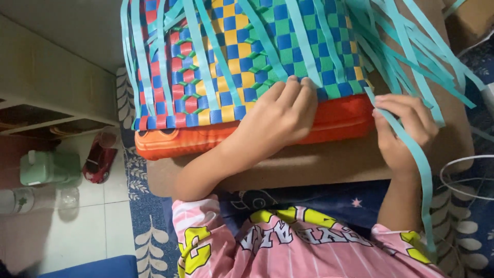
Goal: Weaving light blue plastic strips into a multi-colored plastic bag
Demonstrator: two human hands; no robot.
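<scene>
A woven panel of blue, yellow, red and green plastic strips lies over an orange plastic block, which rests on a brown board across my lap. Many loose teal strips hang from the weave. My left hand presses flat on the near edge of the weave, fingertips on the green and blue squares. My right hand pinches one teal strip that runs from the weave's right corner down past my wrist.
A white shelf unit stands at the left. Below it are a green container, a red shoe and a bottle on the tiled floor. A blue patterned rug lies underneath. A white wire loop sits at the right.
</scene>
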